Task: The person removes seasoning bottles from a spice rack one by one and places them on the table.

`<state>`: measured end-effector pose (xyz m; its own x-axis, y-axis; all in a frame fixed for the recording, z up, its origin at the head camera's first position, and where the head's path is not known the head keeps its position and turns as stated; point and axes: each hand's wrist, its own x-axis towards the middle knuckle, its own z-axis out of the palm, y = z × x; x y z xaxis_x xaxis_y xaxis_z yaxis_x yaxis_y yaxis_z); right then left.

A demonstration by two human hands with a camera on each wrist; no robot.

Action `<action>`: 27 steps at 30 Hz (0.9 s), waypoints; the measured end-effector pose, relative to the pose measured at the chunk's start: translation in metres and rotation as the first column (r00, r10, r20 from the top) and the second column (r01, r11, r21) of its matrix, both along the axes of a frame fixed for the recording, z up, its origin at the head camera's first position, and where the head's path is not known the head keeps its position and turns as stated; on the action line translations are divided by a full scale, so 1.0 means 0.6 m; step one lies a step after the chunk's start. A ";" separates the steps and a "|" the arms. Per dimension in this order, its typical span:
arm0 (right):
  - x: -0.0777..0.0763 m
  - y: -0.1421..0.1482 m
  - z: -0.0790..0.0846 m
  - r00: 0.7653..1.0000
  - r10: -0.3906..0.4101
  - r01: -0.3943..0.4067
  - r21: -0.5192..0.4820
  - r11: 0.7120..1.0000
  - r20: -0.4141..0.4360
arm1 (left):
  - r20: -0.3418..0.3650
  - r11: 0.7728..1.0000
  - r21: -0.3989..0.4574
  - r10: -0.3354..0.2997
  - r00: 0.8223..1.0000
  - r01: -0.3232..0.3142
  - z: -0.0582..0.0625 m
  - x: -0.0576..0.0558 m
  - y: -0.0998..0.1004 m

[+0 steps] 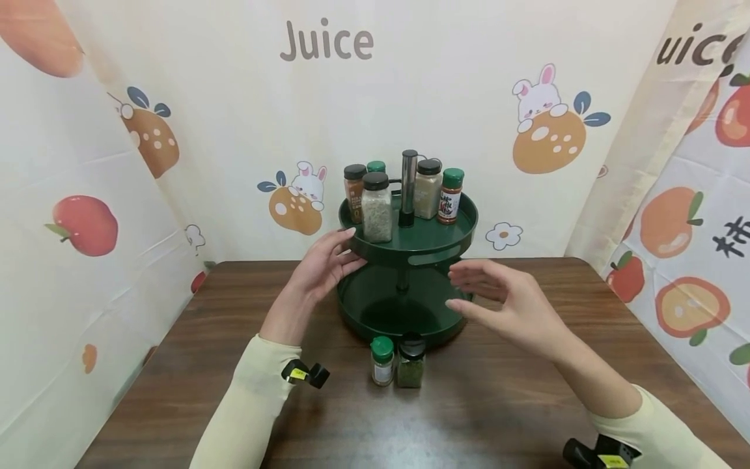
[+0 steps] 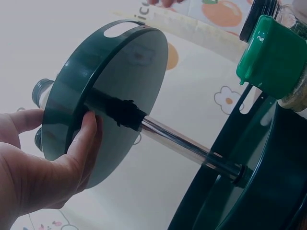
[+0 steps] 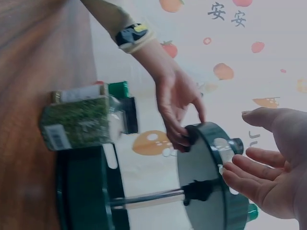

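A dark green two-tier spice rack stands on the table, with its upper tray [image 1: 422, 246] above a bare lower tray [image 1: 375, 309]. My left hand [image 1: 313, 270] pinches the left edge of the upper tray, thumb and fingers on either side of its wall, as the left wrist view shows. On that tray stand several spice jars, among them a pale-filled jar [image 1: 377, 215] with a black lid and a red-labelled bottle [image 1: 449, 200] with a green cap. My right hand [image 1: 515, 303] hovers at the rack's right side, fingers extended and holding nothing.
In front of the rack, on the wooden table [image 1: 504, 404], stand a small green-capped jar [image 1: 383, 370] and a black-lidded jar of green herbs [image 1: 409, 370]. A printed cloth [image 1: 422, 85] hangs behind and along both sides. A metal post [image 1: 409, 182] rises through the upper tray.
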<state>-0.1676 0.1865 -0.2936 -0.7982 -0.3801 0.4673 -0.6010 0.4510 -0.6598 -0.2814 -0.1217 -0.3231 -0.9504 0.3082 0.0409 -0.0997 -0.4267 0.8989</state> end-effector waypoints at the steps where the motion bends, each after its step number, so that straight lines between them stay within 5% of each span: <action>1: -0.005 0.004 0.001 1.000 0.000 0.000 -0.003 1.000 -0.010 | 0.003 1.000 -0.001 -0.002 1.000 0.002 0.000 0.000 0.000; 21: -0.085 -0.008 0.065 0.997 0.079 -0.079 -0.022 0.997 -0.011 | 0.008 1.000 -0.006 0.004 1.000 -0.004 0.000 -0.003 0.003; 27: -0.079 -0.030 0.102 0.998 0.063 -0.064 0.032 0.997 0.018 | 0.003 1.000 -0.010 0.000 1.000 0.000 0.000 -0.004 0.003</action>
